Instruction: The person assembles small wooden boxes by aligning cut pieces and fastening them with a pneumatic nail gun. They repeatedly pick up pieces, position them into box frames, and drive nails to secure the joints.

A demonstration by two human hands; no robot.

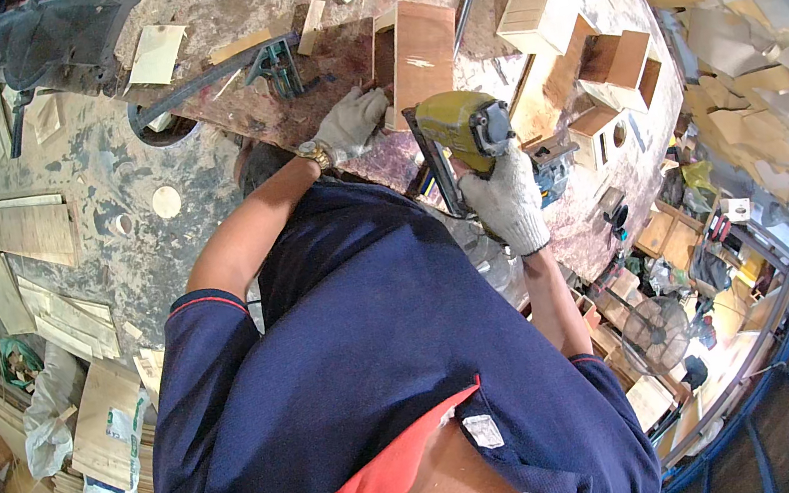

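My right hand point(507, 202), in a white knit glove, is wrapped round the grip of a yellow and black nail gun point(460, 126). The gun's front end is close to the near end of a reddish-brown wooden box point(422, 49) on the workbench. Just left of that box lies my gloved left hand point(353, 122), fingers stretched toward its near corner; whether the fingertips touch it I cannot tell. A metal watch is on my left wrist. Behind the left hand, a green clamp or plane-like tool point(275, 70) rests on the bench, and a hammer point(470, 6) lies beyond the box.
Pale wooden boxes point(535, 9) and open brown-sided boxes point(619, 64) stand on the bench at right. A blue power tool point(553, 170) sits beside my right hand. Thin boards point(33, 232) lie at left. A fan point(657, 331) stands among clutter at lower right.
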